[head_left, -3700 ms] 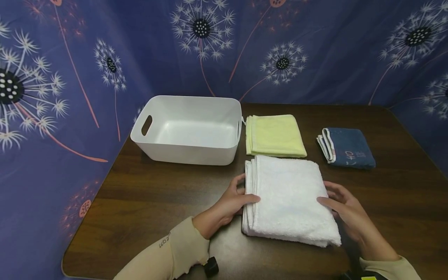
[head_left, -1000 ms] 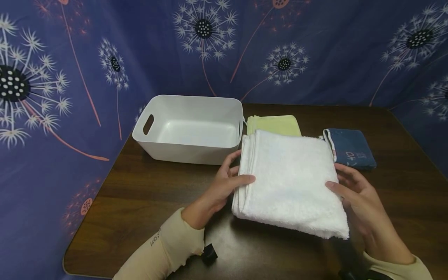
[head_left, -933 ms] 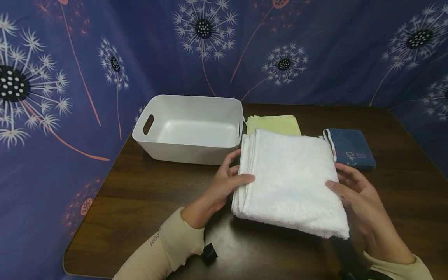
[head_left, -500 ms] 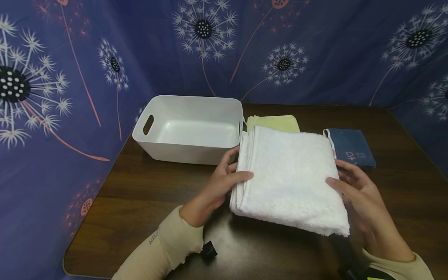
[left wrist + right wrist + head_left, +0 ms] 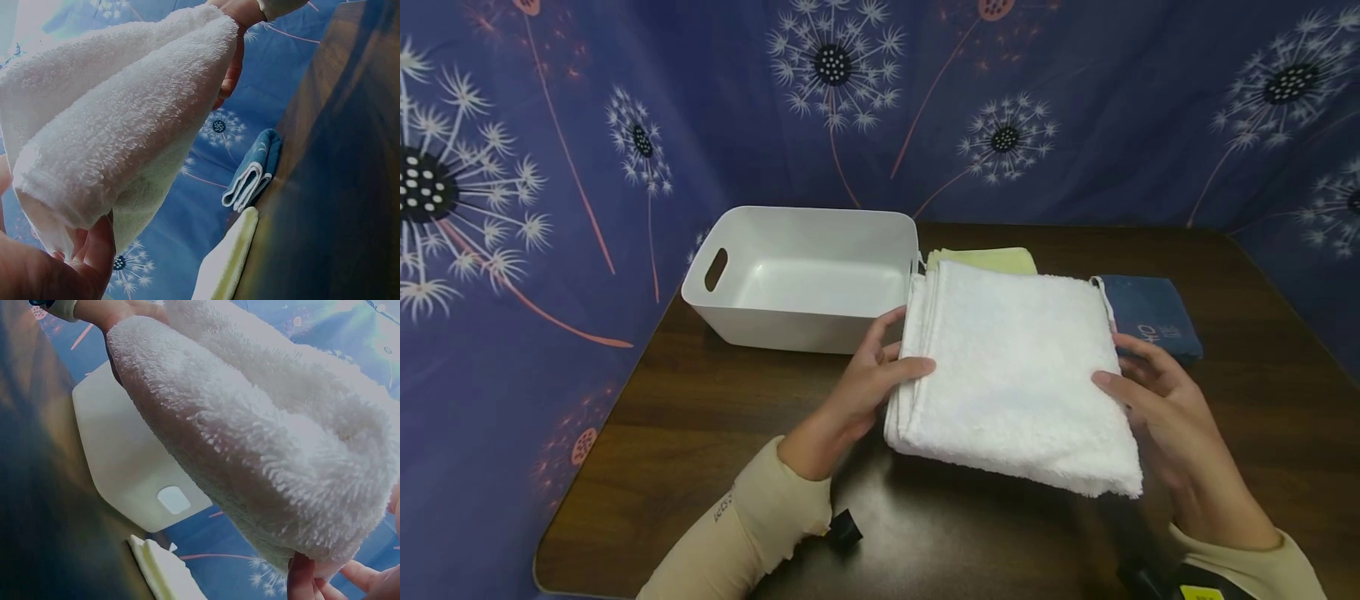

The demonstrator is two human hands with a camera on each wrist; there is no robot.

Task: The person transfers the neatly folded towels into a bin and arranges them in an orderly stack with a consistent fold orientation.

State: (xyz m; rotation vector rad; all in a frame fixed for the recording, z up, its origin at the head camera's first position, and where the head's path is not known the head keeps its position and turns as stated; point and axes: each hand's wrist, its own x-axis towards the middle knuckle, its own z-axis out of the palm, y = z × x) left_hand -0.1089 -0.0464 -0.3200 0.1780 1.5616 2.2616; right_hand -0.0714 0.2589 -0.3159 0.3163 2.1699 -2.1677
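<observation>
1. Head view: the folded white towel (image 5: 1015,375) is held up above the tabletop (image 5: 685,442) by its two side edges. The left hand (image 5: 861,379) pinches the left edge, thumb on top and fingers behind; the right hand (image 5: 1172,417) has the right edge in a similar thumb-and-finger grip.
2. The white towel's far edge hides part of the yellow towel (image 5: 985,260); its far right corner overlaps the blue towel (image 5: 1153,312) in sight. The bin (image 5: 775,329) stands just beyond the left hand, open side up.
3. Wood stretches from the left hand to the rounded left corner, and from the blue towel to the right edge; a curtain (image 5: 700,100) rises behind.
4. Left wrist view: the white towel's lower folds hang well apart from the tabletop.
5. Right wrist view: the bin shows past the white towel, with the yellow towel near its end.
6. Counted across the views: three folded towels, one bin, two hands.
</observation>
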